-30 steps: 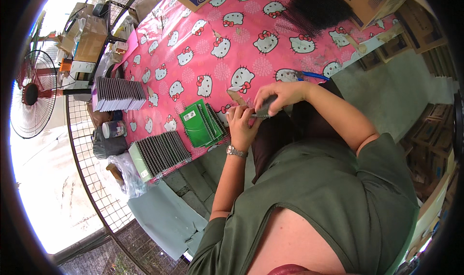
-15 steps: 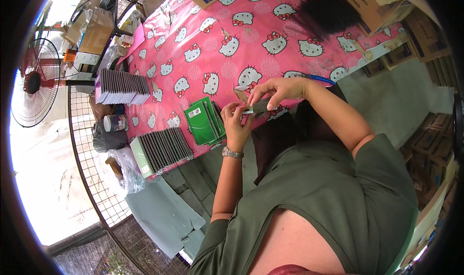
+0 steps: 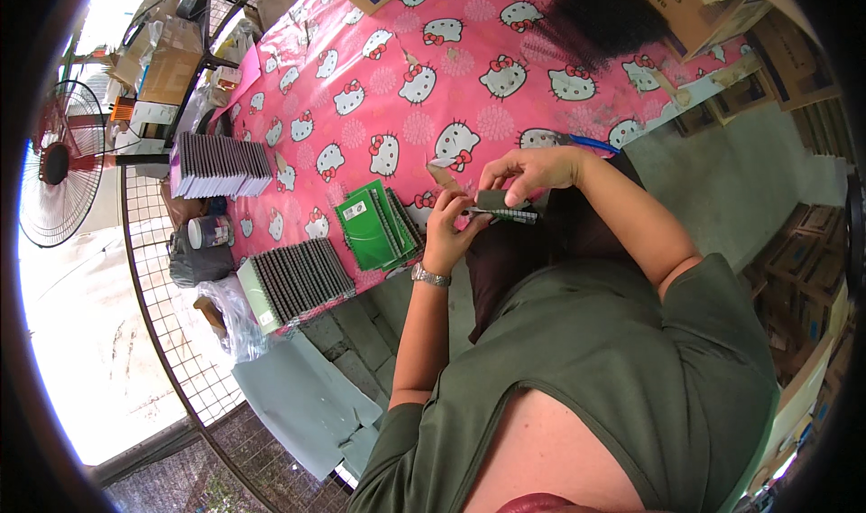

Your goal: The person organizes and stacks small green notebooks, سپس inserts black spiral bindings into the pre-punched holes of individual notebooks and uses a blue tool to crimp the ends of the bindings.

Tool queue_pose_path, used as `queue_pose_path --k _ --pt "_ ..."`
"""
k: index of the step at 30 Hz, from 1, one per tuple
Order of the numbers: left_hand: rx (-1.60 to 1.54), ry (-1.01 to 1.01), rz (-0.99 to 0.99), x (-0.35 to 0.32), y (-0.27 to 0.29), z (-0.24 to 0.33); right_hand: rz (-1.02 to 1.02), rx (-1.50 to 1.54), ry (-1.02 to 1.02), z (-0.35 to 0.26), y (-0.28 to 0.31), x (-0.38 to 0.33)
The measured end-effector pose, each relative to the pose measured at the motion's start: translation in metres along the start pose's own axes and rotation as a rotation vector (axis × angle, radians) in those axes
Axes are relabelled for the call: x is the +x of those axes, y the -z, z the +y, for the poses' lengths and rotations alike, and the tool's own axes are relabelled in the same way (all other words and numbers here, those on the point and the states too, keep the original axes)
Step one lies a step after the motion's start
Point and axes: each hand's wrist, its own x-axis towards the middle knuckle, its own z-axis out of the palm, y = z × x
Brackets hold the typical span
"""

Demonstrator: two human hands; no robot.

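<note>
Over the near edge of the table, both hands are closed on a small spiral notebook (image 3: 516, 215). It is held nearly edge-on, with a grey-green face up and its dark coil towards me. My left hand (image 3: 449, 231) pinches its left end. My right hand (image 3: 534, 172) grips it from above, thumb on the grey-green face and fingers curled at the far side. Left of my left hand lies a loose pile of green spiral notebooks (image 3: 372, 226). Just beyond my hands is a scrap of brown card (image 3: 442, 175).
A row of coil-bound notebooks (image 3: 302, 277) and a purple-edged stack (image 3: 221, 166) line the table's left side. Blue-handled pliers (image 3: 594, 143) lie right of my right hand. Black coils (image 3: 604, 21) and a carton (image 3: 690, 12) are at the far right; a fan (image 3: 61, 161) stands left.
The notebook has turned in my hands, so its dark coil now shows along the near side. My right hand has shifted slightly right, and the view has moved a little.
</note>
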Motion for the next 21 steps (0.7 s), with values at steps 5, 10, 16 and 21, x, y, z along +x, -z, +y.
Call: queue_pose_path --k 5,10,16,21 --pt "-0.02 0.022 -0.003 -0.003 -0.001 -0.006 0.008 0.071 0.014 0.006 -0.004 0.003" --pt "0.007 0.041 0.02 -0.001 -0.004 -0.003 -0.042 0.317 0.199 0.012 -0.006 -0.001" --pt "-0.043 0.014 0.0 -0.003 -0.005 -0.013 0.051 -0.049 -0.013 0.002 -0.003 0.009" --pt "-0.175 0.114 0.069 -0.006 -0.006 -0.009 -0.027 0.132 0.035 -0.001 -0.004 0.015"
